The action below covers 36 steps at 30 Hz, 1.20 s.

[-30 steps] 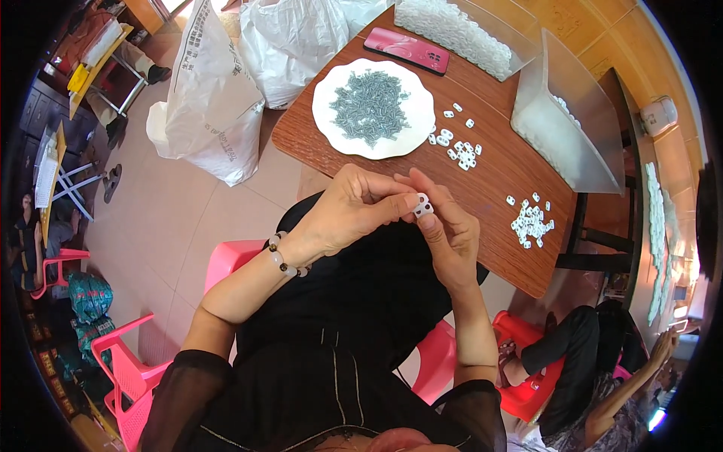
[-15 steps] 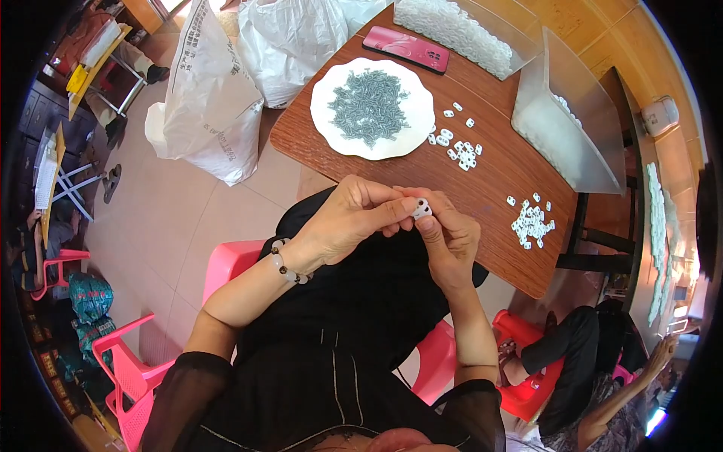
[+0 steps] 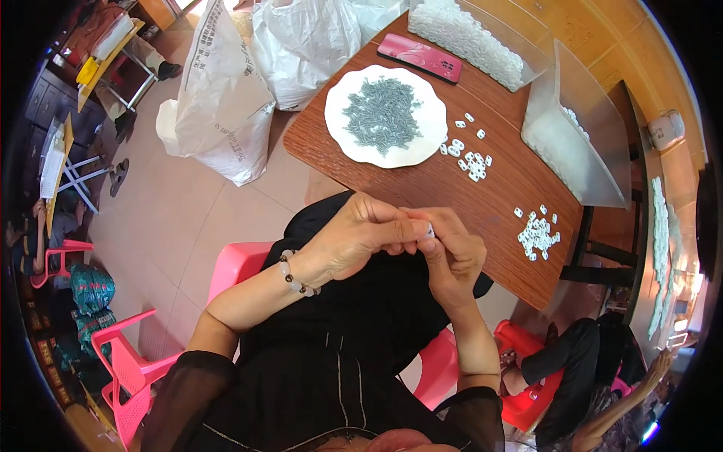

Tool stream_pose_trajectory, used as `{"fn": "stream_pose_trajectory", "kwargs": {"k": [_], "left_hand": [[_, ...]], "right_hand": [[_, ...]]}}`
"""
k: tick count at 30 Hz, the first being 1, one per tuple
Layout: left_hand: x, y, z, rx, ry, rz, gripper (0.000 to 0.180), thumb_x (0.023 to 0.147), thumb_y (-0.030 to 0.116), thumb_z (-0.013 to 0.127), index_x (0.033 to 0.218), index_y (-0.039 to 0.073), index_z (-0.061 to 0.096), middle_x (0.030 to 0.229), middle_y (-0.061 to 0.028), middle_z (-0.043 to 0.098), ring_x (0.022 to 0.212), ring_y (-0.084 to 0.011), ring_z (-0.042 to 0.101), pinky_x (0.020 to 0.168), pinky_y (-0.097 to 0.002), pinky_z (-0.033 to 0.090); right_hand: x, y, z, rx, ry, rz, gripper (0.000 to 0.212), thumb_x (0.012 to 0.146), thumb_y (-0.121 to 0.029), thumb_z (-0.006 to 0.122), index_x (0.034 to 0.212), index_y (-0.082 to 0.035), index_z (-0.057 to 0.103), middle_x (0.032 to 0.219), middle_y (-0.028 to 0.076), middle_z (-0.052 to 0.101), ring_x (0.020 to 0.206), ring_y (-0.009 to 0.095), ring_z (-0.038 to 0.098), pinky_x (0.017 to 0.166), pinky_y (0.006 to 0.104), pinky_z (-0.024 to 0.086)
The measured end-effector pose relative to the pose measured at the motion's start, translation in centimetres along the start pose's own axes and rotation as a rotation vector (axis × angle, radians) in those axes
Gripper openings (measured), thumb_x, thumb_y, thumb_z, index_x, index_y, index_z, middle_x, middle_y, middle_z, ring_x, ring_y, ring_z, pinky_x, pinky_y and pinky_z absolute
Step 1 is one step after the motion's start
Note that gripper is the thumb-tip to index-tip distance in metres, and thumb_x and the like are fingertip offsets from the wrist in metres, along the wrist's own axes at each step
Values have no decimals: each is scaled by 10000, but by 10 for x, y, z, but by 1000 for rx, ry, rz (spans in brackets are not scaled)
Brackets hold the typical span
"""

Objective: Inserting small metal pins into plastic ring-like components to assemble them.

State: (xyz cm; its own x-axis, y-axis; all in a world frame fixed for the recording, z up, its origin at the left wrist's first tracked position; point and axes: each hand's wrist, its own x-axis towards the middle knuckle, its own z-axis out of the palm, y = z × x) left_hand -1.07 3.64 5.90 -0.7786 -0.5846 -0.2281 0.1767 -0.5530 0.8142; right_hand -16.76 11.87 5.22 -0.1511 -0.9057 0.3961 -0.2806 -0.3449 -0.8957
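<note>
Over my lap at the table's near edge, my left hand (image 3: 361, 237) and my right hand (image 3: 455, 256) meet, fingertips pinched together. Between them sits a small white plastic piece (image 3: 430, 230), mostly covered by the fingers. Just beyond, a white scalloped plate (image 3: 339, 143) holds a heap of small grey screws (image 3: 382, 117). To its right lie a loose group of white two-hole plastic pieces (image 3: 474, 166) and, farther right, a denser pile of similar pieces (image 3: 538, 237).
On the brown wooden table (image 3: 422, 188) are a pink phone (image 3: 419, 58) and two clear bins, one far (image 3: 468, 41) and one right (image 3: 561, 151), with white parts. White sacks (image 3: 222, 120) stand left. Pink chairs (image 3: 135, 365) and a seated person (image 3: 572, 361) are nearby.
The white piece has turned between my fingertips, and its holes, visible before, are now largely hidden. The whole view has shifted slightly, with the table appearing lower and farther right.
</note>
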Motion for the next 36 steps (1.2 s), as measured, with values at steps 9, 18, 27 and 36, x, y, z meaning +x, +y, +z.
{"fn": "stream_pose_trajectory", "kwargs": {"k": [9,18,27,36], "left_hand": [[-23,2,3,15,-11,16,209,903,199,700,956,2,743,827,-41,720,702,-58,607,609,-187,434],[-9,0,-3,-9,6,-15,196,878,210,727,894,16,746,737,-24,671,670,-61,582,606,-197,438],[-8,9,3,83,-10,37,188,887,163,715,942,-14,739,744,-49,680,660,-69,587,593,-205,437],[-7,1,-9,107,2,-18,194,889,184,715,935,-2,742,730,-46,676,649,-64,585,588,-196,441]], "right_hand": [[-10,-15,7,83,-37,31,267,913,-165,667,1089,35,685,958,144,695,857,202,637,736,298,511],[-7,2,3,360,-93,187,314,945,-174,634,1160,54,647,1087,116,641,905,147,609,796,274,491],[-6,2,2,482,-47,148,304,930,-110,642,1185,54,641,1066,121,644,891,157,616,777,272,504],[-8,11,5,308,-66,125,243,920,-81,648,1137,23,678,1057,101,658,860,141,625,755,249,505]]}}
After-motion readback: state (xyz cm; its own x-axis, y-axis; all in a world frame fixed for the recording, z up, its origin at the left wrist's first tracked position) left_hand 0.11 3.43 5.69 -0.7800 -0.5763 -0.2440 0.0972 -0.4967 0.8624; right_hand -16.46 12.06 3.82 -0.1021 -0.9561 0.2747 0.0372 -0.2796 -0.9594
